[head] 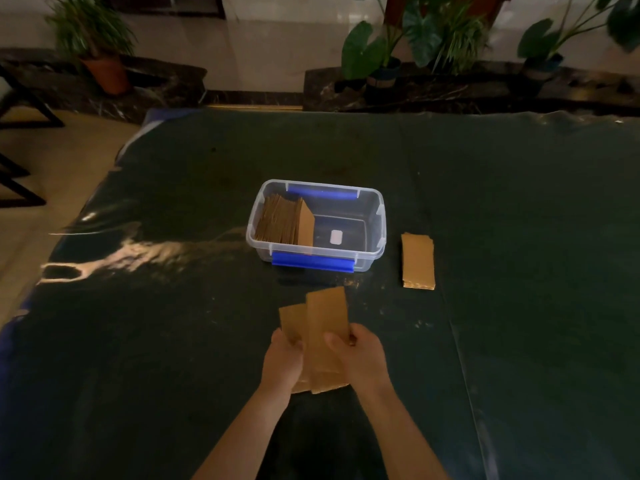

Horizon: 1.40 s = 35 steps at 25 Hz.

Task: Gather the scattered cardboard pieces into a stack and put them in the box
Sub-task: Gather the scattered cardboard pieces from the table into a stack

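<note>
Both hands hold a bundle of brown cardboard pieces (325, 323) upright over the dark table, near its front. My left hand (282, 362) grips the bundle's left side and my right hand (360, 355) grips its right side. The pieces are uneven, one rising above another. Beyond them stands a clear plastic box (377, 233) with blue latches. A row of cardboard pieces (284, 220) leans on edge in the box's left part. A flat stack of cardboard (418, 261) lies on the table just right of the box.
The table is covered with a dark glossy sheet (173, 306). Potted plants (104, 53) stand on a stone ledge behind it. Dark chair legs (20, 109) show at the far left over a pale floor.
</note>
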Each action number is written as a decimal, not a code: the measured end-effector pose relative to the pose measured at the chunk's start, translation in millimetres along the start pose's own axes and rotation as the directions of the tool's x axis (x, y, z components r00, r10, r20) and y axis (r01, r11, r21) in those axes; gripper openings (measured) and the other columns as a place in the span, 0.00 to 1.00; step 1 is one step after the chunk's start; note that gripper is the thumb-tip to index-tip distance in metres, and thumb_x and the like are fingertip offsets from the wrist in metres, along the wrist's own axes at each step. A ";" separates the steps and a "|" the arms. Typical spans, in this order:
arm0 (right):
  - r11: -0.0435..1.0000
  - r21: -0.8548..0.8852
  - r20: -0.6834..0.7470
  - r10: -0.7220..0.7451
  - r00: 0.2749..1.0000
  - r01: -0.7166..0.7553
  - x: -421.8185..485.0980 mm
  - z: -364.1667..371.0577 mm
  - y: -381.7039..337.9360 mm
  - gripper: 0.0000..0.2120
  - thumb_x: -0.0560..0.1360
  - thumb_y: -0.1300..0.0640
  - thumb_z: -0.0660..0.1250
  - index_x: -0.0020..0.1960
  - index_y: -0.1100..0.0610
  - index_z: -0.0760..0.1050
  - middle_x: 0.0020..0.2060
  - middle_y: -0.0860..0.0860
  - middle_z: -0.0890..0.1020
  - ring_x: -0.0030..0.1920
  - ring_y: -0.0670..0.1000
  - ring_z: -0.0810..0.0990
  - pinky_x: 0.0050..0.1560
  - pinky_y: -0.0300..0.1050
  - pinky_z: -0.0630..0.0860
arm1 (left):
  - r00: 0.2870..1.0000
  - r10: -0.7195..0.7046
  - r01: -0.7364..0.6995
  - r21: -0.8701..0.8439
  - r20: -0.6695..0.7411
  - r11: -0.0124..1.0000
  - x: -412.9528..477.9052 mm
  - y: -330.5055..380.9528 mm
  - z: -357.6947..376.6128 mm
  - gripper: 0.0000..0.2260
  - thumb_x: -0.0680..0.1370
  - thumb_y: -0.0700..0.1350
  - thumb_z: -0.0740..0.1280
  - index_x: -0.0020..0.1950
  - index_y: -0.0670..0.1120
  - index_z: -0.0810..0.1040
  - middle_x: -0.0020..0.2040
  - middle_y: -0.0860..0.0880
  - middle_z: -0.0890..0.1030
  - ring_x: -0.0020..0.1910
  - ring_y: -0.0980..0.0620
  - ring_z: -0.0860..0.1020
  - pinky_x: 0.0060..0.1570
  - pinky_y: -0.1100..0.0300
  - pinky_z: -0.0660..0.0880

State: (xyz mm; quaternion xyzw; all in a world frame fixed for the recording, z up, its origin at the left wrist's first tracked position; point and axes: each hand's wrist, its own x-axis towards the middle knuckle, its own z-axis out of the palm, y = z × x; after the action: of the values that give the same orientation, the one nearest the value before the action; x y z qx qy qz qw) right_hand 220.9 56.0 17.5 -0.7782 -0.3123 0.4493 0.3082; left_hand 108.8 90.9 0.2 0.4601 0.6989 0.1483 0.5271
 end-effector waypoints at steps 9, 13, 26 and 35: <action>0.990 0.068 -0.252 -0.107 0.962 0.128 11.0 -67.4 21.0 0.21 0.79 0.55 0.56 0.71 0.51 0.60 0.60 0.53 0.71 0.47 0.45 0.77 0.46 0.41 0.78 | 0.939 0.302 -0.225 -0.372 0.165 0.901 -35.3 80.8 95.4 0.16 0.77 0.42 0.61 0.62 0.55 0.65 0.53 0.51 0.76 0.45 0.57 0.78 0.40 0.66 0.71; 0.984 0.062 -0.426 -0.124 0.896 0.165 73.1 -130.9 -2.5 0.22 0.79 0.55 0.57 0.72 0.56 0.61 0.66 0.56 0.69 0.51 0.48 0.74 0.48 0.38 0.70 | 0.905 0.409 -0.352 -0.334 0.118 0.874 6.4 147.9 148.4 0.20 0.75 0.40 0.63 0.66 0.51 0.64 0.58 0.50 0.74 0.53 0.53 0.75 0.52 0.57 0.72; 0.986 -0.154 -0.235 -0.104 0.966 0.069 145.2 -137.1 22.9 0.32 0.75 0.59 0.64 0.74 0.54 0.52 0.69 0.55 0.66 0.69 0.58 0.62 0.63 0.55 0.70 | 0.982 0.185 -0.187 0.110 0.028 0.976 96.0 159.7 199.3 0.23 0.72 0.50 0.67 0.63 0.43 0.66 0.62 0.40 0.69 0.53 0.42 0.72 0.47 0.54 0.71; 0.955 0.036 -0.275 -0.273 0.922 0.293 110.7 -157.7 31.7 0.16 0.79 0.55 0.55 0.66 0.57 0.67 0.61 0.54 0.75 0.65 0.54 0.71 0.65 0.52 0.68 | 0.779 0.560 -0.621 0.475 0.283 0.624 33.3 147.6 161.4 0.27 0.74 0.44 0.64 0.71 0.49 0.58 0.61 0.42 0.73 0.57 0.45 0.73 0.58 0.46 0.72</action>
State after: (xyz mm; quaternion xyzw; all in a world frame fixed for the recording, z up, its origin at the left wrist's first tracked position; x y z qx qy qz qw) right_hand 412.6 89.5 1.4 -0.7661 -0.3596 0.3025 0.4385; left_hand 320.9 151.3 17.8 0.8006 0.4914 0.0833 0.3326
